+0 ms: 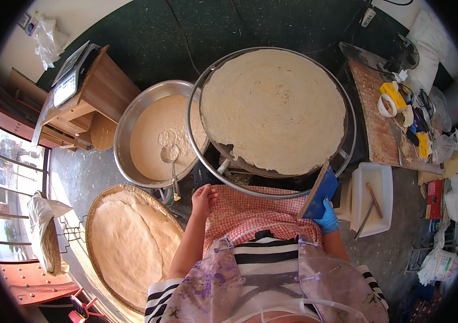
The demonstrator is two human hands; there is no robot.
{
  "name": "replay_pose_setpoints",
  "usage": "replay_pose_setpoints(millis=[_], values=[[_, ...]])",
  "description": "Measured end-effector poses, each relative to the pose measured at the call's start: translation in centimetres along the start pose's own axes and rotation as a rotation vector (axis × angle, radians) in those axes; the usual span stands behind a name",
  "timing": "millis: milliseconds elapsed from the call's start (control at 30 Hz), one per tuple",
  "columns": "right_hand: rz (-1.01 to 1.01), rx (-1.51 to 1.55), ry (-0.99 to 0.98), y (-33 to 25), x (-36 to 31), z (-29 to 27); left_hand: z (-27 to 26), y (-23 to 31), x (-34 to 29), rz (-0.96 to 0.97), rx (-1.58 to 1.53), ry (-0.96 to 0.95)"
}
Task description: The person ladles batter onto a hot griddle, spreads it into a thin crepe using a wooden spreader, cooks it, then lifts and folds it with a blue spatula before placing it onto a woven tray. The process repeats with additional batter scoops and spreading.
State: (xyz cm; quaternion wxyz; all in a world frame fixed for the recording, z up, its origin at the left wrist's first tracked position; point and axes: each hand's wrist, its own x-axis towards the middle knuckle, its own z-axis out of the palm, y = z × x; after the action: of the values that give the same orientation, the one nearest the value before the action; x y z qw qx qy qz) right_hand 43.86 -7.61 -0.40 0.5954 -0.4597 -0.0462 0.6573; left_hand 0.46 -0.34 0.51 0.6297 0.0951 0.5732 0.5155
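Dark floor up top, big flatbread (273,110) looks thin and floppy, right hand (326,216) grips the blue board (319,192), left hand (203,198) hangs open.

Floor and side bench carrying the gear

Grey floor (81,177) is carrying a metal batter basin (132,116) far left and a woven flatbread tray (95,215) near left; wooden bench (371,116), far right, is holding tape rolls (386,105) and clutter.

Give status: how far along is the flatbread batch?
Done: finished flatbreads stacked on the woven tray. In hand: a round batter sheet covers the griddle; gloved right hand holds a blue flat board, left hand empty. Left: batter remains in the steel basin.
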Motion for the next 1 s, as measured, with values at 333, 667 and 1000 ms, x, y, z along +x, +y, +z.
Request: replay_pose_setpoints(millis=[333, 667, 1000], values=[[0.048, -0.015, 0.003, -0.1, 0.0, -0.2, -0.1, -0.2, 0.2, -0.014, 0.013, 0.014], [0.117, 0.056, -0.032, -1.1, -1.5, 2.1, -0.8, -1.0, 1.0, -0.002, 0.039, 0.006], [0.118, 0.113, -0.152, -1.0, -1.8, 1.2, -0.6, -0.9, 1.2, -0.041, 0.093, 0.026]])
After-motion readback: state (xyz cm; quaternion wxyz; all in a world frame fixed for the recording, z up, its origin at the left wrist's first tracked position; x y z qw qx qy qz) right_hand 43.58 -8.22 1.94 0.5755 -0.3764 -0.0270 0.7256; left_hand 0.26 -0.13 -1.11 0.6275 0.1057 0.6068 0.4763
